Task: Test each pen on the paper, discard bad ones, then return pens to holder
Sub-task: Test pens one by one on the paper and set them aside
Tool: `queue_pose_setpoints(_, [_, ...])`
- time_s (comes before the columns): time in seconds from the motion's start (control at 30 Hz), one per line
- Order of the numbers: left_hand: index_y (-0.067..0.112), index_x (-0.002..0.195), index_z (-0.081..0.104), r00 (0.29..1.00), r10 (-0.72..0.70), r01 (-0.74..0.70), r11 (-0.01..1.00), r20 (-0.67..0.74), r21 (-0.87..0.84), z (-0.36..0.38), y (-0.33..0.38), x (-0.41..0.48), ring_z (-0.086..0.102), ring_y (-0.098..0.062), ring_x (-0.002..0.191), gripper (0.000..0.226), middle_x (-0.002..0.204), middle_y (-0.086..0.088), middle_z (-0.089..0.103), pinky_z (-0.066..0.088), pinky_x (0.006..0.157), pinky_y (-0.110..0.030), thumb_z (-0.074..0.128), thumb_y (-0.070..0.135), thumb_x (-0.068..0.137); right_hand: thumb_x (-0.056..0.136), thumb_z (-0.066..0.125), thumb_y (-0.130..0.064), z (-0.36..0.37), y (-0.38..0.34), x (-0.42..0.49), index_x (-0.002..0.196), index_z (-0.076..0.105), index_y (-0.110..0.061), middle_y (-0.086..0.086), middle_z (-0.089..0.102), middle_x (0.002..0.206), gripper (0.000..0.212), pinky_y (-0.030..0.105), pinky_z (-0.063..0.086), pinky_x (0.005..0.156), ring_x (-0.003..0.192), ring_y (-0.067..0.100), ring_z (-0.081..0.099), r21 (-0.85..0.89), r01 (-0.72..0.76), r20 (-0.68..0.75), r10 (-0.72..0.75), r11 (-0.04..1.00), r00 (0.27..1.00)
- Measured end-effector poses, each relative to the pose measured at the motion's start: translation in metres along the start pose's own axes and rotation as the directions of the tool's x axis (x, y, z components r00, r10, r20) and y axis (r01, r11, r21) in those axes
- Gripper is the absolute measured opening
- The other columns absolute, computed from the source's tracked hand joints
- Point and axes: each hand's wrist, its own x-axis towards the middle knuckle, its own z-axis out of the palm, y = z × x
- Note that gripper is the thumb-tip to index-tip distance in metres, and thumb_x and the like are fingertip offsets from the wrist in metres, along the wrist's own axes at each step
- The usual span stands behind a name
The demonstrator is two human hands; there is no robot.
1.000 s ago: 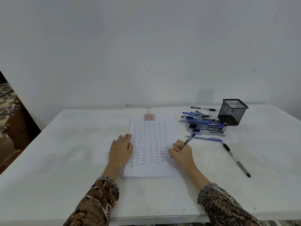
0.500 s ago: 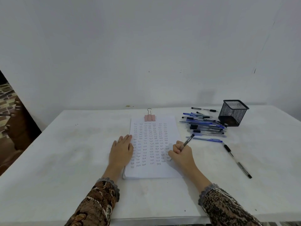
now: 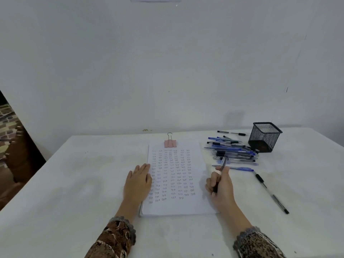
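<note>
Paper (image 3: 177, 175) is taken as the landmark; it lies flat on the white worktop (image 3: 74, 183), clipped at its far edge by a pink binder clip (image 3: 169, 143), and is filled with rows of small "Test" marks down to its near third.

Left hand (image 3: 137, 183) is laid flat on the left edge of the paper, fingers extended and close together, nothing gripped; the sheet is judged to be pinned by it.

Right hand (image 3: 221, 189) sits at the right edge of the paper; its fingers are closed in a writing grip around 1 pen (image 3: 220, 171); the tip points down beside the hand, just off or at the paper margin; contact with the sheet cannot be told.

Pile of pens (image 3: 232, 151) lies right of the paper's far half; mesh holder (image 3: 264, 136) stands right of that pile, apparently empty; 1 black pen (image 3: 270, 193) lies alone well right of the paper; another lies behind the pile.

Stage judged: testing under way; pens not yet returned.

Risks noted:
- tested and untested pens could be confused if the held pen is dropped back on the pile; no separate groups are evident;
- free space is short; a new mark over old ones could hide a faint pen;
- the sheet could slide if the left hand is lifted mid-stroke.
</note>
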Motion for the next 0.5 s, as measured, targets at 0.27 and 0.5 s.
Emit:
queue_pose_setpoints(0.27, [0.02,0.146,0.021,1.0,-0.008,0.008,1.0,-0.014,-0.023,-0.001,0.001,-0.001,0.011,-0.014,0.142,0.047,0.153,0.006,0.021,0.006,0.117,-0.033,0.024,0.024,0.099,0.1,0.037,-0.031,-0.009,-0.014,0.003,0.098,0.054,-0.022,-0.009,0.037,0.05,0.02,0.016,0.015,0.033,0.033,0.004,0.02,0.061,0.061,-0.13,-0.053,0.996,0.99])
queue_pose_setpoints(0.5, [0.019,0.145,0.024,1.0,-0.004,0.003,0.999,-0.026,-0.04,0.0,0.0,-0.001,0.014,-0.016,0.142,0.047,0.152,0.005,0.024,0.008,0.116,-0.035,0.026,0.023,0.098,0.103,0.031,-0.025,-0.021,-0.032,0.004,0.093,0.052,-0.018,-0.008,0.027,0.048,0.025,0.014,0.016,0.033,0.033,0.003,0.018,-0.303,0.12,-0.197,-0.185,0.946,0.963])
